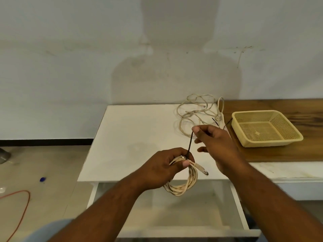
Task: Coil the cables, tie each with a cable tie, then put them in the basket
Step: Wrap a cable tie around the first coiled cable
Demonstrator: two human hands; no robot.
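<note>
We note a white table bearing a loose cream cable with black cable ties beside it, and an adjoining wooden board carrying the empty basket.

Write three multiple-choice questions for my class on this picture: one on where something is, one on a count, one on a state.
1. Where is the basket?
A. On the wooden surface at the right
B. On the floor
C. In the left hand

2. How many cables lie loose on the white table?
A. None
B. One
C. Four

3. What state is the cable in the left hand in?
A. Stretched straight
B. Cut in pieces
C. Wound into a coil

Answers:
1. A, the basket sits on the brown wooden surface beside the white table.
2. B, a single loose cable sprawls at the far edge.
3. C, the coiled cable hangs in loops from the left hand, while the right hand pulls a dark cable tie up from it.
</note>
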